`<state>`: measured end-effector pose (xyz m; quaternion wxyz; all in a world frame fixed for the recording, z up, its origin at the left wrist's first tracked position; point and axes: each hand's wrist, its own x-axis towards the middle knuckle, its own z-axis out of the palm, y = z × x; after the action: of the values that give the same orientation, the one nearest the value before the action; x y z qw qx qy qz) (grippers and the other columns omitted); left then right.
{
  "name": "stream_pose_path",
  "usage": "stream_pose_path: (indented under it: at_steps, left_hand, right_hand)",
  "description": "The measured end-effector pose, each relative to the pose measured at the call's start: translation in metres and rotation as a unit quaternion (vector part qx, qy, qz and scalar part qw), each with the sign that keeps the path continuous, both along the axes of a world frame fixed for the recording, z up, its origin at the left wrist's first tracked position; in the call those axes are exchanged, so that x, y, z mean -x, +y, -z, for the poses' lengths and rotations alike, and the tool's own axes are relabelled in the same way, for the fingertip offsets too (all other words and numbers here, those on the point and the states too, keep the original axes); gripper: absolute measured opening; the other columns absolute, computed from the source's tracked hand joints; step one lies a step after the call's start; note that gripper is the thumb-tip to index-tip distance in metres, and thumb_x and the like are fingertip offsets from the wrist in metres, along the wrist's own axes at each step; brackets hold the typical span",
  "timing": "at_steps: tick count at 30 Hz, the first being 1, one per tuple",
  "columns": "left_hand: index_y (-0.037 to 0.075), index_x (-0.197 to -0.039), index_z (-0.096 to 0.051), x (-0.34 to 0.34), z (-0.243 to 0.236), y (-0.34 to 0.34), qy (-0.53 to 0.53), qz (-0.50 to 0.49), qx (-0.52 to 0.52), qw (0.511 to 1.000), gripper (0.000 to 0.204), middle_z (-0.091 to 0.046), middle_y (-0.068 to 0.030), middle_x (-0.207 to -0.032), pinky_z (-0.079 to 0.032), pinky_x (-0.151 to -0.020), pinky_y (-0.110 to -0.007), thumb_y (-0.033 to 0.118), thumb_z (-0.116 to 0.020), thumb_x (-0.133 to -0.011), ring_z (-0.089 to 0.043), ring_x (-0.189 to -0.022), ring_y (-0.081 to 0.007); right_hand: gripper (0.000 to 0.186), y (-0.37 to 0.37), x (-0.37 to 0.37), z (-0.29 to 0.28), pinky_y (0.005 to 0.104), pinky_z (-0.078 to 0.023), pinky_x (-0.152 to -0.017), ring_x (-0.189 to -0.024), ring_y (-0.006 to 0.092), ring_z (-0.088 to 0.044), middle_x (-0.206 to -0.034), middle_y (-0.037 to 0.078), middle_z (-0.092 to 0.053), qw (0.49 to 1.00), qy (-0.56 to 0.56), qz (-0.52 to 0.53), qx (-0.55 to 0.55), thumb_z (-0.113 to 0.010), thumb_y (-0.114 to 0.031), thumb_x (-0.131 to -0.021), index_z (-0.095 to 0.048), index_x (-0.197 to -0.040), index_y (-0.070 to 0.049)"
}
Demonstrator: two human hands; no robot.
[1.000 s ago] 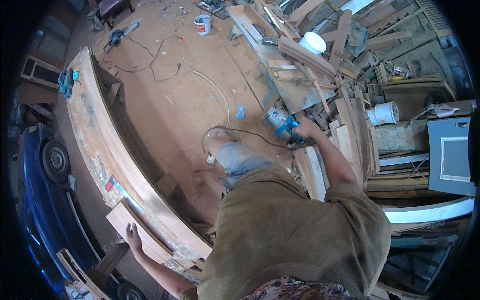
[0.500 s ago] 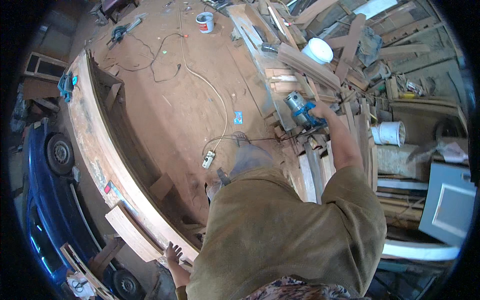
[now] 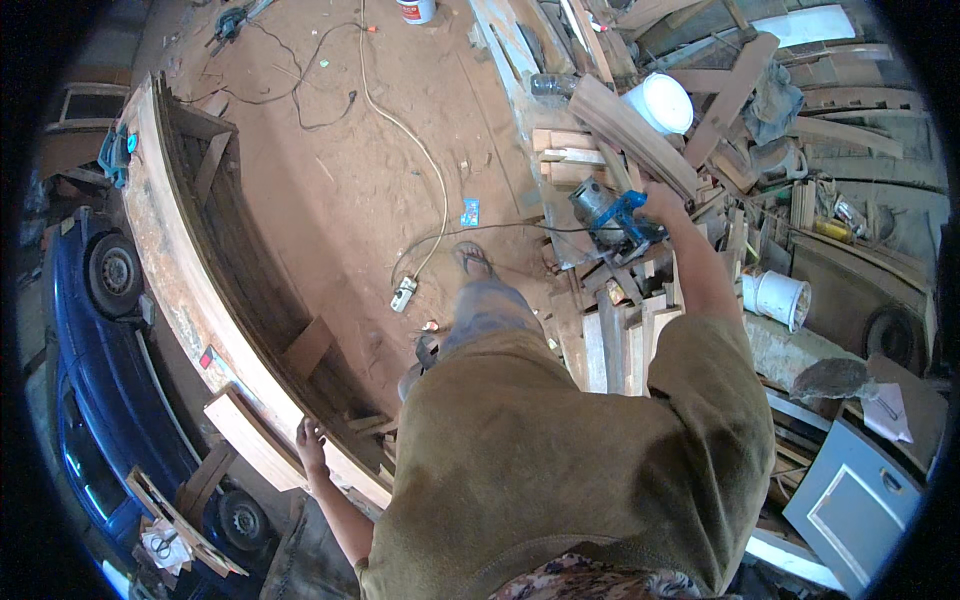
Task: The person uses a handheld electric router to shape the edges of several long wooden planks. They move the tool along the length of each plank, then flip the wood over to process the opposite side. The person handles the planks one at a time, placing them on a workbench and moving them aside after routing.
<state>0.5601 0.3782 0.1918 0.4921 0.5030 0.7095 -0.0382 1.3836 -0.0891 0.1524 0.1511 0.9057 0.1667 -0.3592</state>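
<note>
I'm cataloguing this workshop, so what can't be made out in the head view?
Head view:
White bucket: top cut off by upper edge.
Blue car: lower end lost at dark rim.
Blue packet: print too small.
Corded power tool: underside hidden by its body.

- The car (image 3: 115,350) is at the far left; the desk (image 3: 180,265) is to the right of it.
- At the desk's left edge lies a board (image 3: 255,440), near the left hand (image 3: 312,445).
- Right of the desk, a socket (image 3: 403,294) lies on the floor (image 3: 310,220).
- The power tool (image 3: 600,208) is in the right hand (image 3: 655,205), at the wood pile (image 3: 632,138).
- Beyond the power tool is a bucket (image 3: 663,103).
</note>
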Motion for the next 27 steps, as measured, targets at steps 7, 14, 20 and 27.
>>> stream_pose_path:
  at_steps: [7,14,20,27]
  left_hand:
    - [0.009,-0.133,-0.061,0.008,0.062,-0.053,-0.003,-0.010,0.123,0.992,0.045,-0.066,-0.0038,-0.110,-0.047,-0.072,-0.028,0.043,-0.059,-0.103,-0.058,-0.091,-0.0137]
    - [0.008,-0.122,-0.064,-0.004,0.085,-0.111,-0.013,-0.128,0.153,0.980,0.032,-0.069,-0.0034,-0.102,-0.048,-0.057,-0.029,0.033,-0.057,-0.103,-0.062,-0.071,-0.0135]
    - [0.001,-0.114,-0.070,0.012,0.071,-0.121,-0.068,-0.039,-0.038,0.996,0.032,-0.068,-0.0077,-0.101,-0.053,-0.073,-0.031,0.029,-0.059,-0.103,-0.063,-0.088,-0.0148]
    - [0.000,-0.142,-0.053,0.102,0.090,-0.098,0.117,-0.088,-0.106,0.984,0.075,-0.064,-0.0204,-0.126,-0.048,-0.103,-0.041,0.048,-0.075,-0.089,-0.060,-0.121,-0.0323]
  right_hand:
    - [0.066,-0.033,-0.004,0.016,0.0475,-0.054,-0.095,-0.109,0.0375,-0.068,-0.115,0.022,-0.072,0.995,-0.037,-0.028,-0.084,-0.087,-0.041,-0.070,-0.069,-0.124,-0.006]
    - [0.058,0.009,-0.018,-0.007,0.0466,-0.051,-0.099,-0.115,0.0390,-0.066,-0.123,0.023,-0.069,0.978,-0.133,0.003,-0.164,-0.079,-0.040,-0.081,-0.068,-0.124,-0.003]
    - [0.068,0.185,0.049,-0.088,0.0481,-0.047,-0.108,-0.121,0.0396,-0.063,-0.131,0.024,-0.065,0.895,0.214,-0.018,-0.391,-0.077,-0.039,-0.087,-0.056,-0.134,0.005]
    - [0.040,0.261,0.141,0.094,0.0339,-0.055,-0.090,-0.107,0.0205,-0.070,-0.122,0.014,-0.071,0.840,0.341,-0.005,-0.423,-0.064,-0.021,-0.098,-0.062,-0.132,0.000]
